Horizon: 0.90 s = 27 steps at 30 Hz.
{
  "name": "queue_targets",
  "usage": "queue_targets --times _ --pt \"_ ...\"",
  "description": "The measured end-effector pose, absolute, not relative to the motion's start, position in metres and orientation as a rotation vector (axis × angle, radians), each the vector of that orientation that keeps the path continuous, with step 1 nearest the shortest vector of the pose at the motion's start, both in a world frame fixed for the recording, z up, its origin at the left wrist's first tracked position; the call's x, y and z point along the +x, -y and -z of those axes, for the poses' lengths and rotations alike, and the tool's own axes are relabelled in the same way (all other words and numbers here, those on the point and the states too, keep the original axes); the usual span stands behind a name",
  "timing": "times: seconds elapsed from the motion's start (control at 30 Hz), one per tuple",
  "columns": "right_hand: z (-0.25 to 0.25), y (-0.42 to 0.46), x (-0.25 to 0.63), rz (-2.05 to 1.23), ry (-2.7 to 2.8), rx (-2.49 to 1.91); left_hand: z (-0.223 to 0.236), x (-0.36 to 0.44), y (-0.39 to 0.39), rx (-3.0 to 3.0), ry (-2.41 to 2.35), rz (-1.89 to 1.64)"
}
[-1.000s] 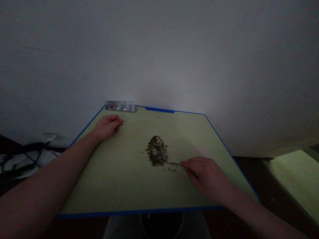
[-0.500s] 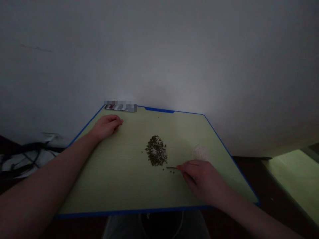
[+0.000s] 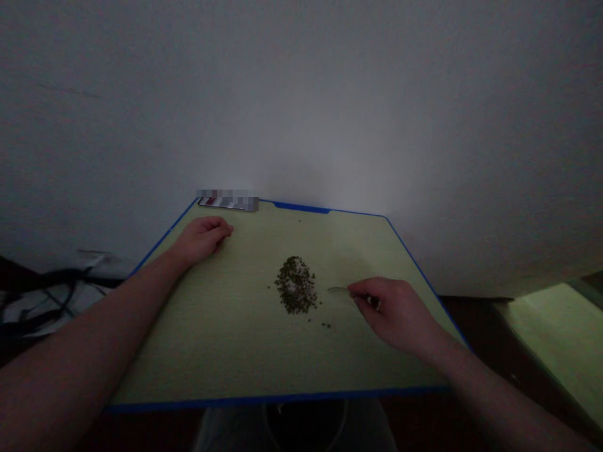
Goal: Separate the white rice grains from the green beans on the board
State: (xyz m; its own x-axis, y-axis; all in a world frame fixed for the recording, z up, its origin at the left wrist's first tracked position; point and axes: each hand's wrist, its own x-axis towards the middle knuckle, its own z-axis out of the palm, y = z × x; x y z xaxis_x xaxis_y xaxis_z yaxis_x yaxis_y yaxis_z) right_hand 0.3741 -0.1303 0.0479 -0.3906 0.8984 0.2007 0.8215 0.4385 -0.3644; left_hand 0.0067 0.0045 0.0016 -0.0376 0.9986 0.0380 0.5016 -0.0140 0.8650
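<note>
Black cables (image 3: 40, 292): in a tangle beyond the left edge of the board.

My left hand (image 3: 202, 238): loosely curled, holding nothing, resting on the green cutting board (image 3: 211, 351) with the blue rim, near its far left corner.

Phone (image 3: 227, 203): lying along the far edge of the board, partly blurred, just beyond my left hand.

Pile of small dark green seeds (image 3: 296, 285): mid-board, with stray seeds (image 3: 325, 325) lying just below and to the right.

Thin metal pick (image 3: 338, 290): tip pointing left, near the pile but not touching it.

My right hand (image 3: 393, 312): narrow pinch, holding the pick between thumb and fingers, just above the board.
</note>
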Motion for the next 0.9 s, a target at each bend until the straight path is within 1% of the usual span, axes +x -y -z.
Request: queue_targets --times 0.2,0.43,0.7,0.9 --pt "-0.041 0.132 0.361 -0.312 2.454 -1.418 -0.001 0.007 -0.004 1.565 -1.571 -0.994" --pt "-0.042 0.140 0.367 -0.447 2.494 -1.342 0.000 0.006 -0.005 1.550 -1.569 -0.977" --pt "-0.037 0.140 0.360 -0.361 2.469 -1.363 0.003 0.003 -0.007 1.590 -1.556 -0.997" --pt "-0.036 0.144 0.358 -0.400 2.487 -1.332 0.000 0.006 -0.005 1.562 -1.561 -0.996"
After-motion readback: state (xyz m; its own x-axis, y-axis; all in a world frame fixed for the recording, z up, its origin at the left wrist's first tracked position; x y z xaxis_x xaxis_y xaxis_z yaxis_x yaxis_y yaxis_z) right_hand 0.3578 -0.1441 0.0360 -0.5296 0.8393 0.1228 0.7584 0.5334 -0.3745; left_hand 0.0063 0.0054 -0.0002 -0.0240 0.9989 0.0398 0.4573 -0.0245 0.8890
